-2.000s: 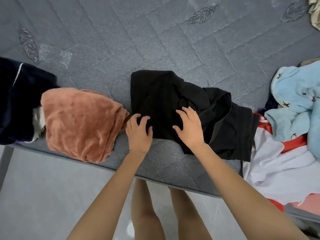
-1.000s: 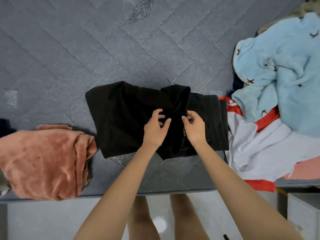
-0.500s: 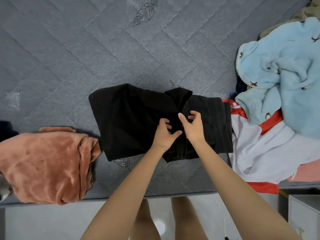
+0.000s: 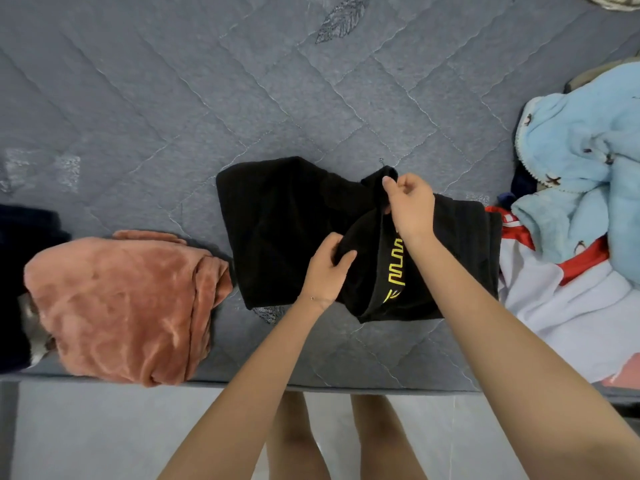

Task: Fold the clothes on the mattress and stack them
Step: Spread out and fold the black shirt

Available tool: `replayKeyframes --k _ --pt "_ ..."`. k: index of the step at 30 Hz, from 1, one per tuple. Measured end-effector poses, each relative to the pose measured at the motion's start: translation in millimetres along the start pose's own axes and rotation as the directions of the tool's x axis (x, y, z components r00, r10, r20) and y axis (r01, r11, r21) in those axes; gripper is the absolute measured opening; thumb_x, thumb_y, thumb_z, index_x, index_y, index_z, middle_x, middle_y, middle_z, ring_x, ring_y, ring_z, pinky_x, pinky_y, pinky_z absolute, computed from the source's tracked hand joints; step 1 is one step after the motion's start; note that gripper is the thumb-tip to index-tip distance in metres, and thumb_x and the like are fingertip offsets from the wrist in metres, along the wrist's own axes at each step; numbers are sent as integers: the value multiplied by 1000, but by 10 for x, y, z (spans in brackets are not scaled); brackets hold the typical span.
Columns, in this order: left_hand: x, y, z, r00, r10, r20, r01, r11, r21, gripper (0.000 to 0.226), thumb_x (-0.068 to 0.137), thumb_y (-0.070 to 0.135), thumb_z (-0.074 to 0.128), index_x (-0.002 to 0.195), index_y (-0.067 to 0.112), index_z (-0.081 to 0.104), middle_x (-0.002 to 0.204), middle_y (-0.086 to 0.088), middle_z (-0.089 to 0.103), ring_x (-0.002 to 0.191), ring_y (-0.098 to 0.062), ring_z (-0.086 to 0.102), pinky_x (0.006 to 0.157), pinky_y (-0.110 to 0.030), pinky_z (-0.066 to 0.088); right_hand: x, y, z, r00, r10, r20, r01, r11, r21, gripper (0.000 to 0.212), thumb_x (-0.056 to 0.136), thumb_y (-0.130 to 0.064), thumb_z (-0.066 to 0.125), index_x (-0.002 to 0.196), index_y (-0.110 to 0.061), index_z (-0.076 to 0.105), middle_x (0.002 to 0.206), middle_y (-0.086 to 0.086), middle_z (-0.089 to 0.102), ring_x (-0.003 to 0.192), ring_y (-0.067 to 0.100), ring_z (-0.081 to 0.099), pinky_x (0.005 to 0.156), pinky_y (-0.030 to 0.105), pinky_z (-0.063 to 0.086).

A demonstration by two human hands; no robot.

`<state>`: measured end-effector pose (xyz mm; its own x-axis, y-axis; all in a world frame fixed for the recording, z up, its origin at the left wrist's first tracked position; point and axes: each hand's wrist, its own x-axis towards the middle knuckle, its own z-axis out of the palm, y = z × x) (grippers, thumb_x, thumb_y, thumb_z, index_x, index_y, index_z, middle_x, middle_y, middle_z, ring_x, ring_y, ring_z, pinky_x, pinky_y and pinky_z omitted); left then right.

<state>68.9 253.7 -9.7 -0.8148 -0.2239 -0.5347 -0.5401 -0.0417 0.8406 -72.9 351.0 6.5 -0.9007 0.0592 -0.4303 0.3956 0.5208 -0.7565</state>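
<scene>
1. Head view: the black garment [image 4: 284,230] lies by the near edge of the mattress [image 4: 242,98], between the pink fold [image 4: 121,306] and the loose pile [image 4: 581,174] at the right edge.
2. Our left hand [image 4: 327,271] pinches its near cloth, fingers curled; our right hand [image 4: 412,206] pinches a raised edge beside the yellow band [image 4: 394,268].
3. We judge the fold half made; next we should lay the raised cloth flat, smooth it, then stack it on the pink fold.
</scene>
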Motion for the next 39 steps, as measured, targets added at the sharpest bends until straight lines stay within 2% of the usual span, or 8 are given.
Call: replayKeyframes --k 3,10,17,21,26,31,35,39 --pt "-68 48 -368 987 -3 -164 0 1000 -17 15 94 11 60 84 21 53 80 9 63 78 -1 63 71 -16 51 -145 -268 210 997 -39 61 35 998 61 35 95 -20 59 64 -16 43 58 7 51 49 11 53 62 29 44" --pt "-238 -29 -1304 896 22 -444 74 978 198 21 90 4 60 84 11 41 65 8 47 57 -3 45 55 -21 33 -406 -827 930 958 -134 254 109 988 110 33 96 -21 59 67 -16 45 60 1 43 65 21 46 76 51 51" --pt "-324 -38 -1729 913 -25 -406 147 951 272 20 93 6 56 85 10 38 63 7 43 55 -4 41 52 -27 25 -557 -960 1553 902 -179 392 205 978 -27 7 95 -22 60 90 -18 64 79 -8 64 77 6 59 74 16 45" --pt "-333 -48 -1744 935 -71 -349 164 955 247 17 92 0 53 88 9 39 72 1 51 63 -11 53 52 -25 45 -576 -830 1604 872 -161 462 256 955 -151 22 96 -11 57 115 -11 67 109 0 67 95 9 61 87 12 46" --pt "-344 -52 -1765 938 -185 -293 209 977 51 16 95 2 55 95 11 42 90 -8 58 71 -18 65 39 -24 51 -475 -660 1482 905 -233 356 360 865 -348 35 94 -14 62 128 -12 59 129 6 59 124 21 49 110 36 37" --pt "-349 -101 -1803 943 -87 -321 134 982 129 13 95 3 54 96 8 42 74 -3 56 60 -6 59 46 -14 45 -353 -610 1551 860 -335 386 505 673 -540 51 98 -36 55 143 -17 42 143 4 47 139 26 32 117 45 19" --pt "-369 -123 -1741 937 -40 -347 122 968 218 18 97 6 50 103 13 35 69 3 52 54 -6 48 54 -26 40 -255 -699 1680 860 -265 436 491 661 -567 30 99 -37 53 111 -12 64 105 8 67 107 29 58 101 42 36" --pt "-374 -108 -1648 942 -20 -334 104 966 235 21 97 9 51 109 16 35 89 -9 59 70 -18 55 65 -33 48 -279 -819 1731 824 -422 379 548 764 -341 23 96 -31 59 86 -11 64 80 0 60 79 18 55 72 33 41"
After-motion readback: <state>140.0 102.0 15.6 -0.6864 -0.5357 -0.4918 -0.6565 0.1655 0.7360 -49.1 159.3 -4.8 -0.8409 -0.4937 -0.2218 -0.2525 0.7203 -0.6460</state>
